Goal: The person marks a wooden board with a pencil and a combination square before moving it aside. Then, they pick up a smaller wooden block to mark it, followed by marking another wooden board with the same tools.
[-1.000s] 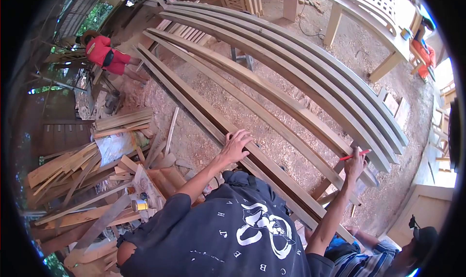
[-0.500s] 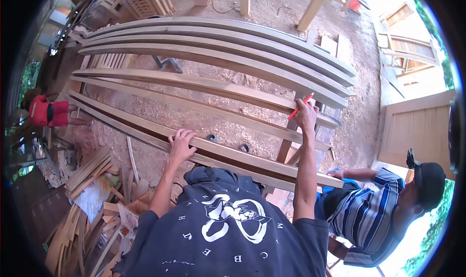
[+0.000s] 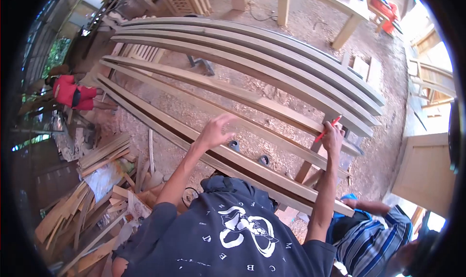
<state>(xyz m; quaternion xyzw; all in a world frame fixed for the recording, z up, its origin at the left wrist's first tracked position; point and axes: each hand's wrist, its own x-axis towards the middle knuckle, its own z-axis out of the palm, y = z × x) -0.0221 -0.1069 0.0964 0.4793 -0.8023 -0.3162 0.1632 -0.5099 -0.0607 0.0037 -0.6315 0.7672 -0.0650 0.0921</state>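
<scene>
Several long wooden beams lie side by side in front of me. My right hand (image 3: 333, 139) is closed round a red pencil (image 3: 320, 135) and rests at the right end of a middle beam (image 3: 272, 107). My left hand (image 3: 216, 132) is raised over the nearest beams, its fingers apart and slightly blurred, with nothing in it. Just beyond the left hand runs a narrower beam (image 3: 284, 140). Closest to my body is a beam (image 3: 247, 163) with a dark gap along its near side.
A pile of offcuts (image 3: 104, 155) lies at lower left. A person in a striped shirt (image 3: 374, 238) stands at right, by the beam ends. Another person in red (image 3: 73, 92) is at far left. Behind the beams stands a wooden table (image 3: 335, 5); shavings cover the ground.
My left hand has lifted off the nearest beam and reached forward, opening. My right hand keeps the red pencil at the middle beam. The whole view has shifted and turned.
</scene>
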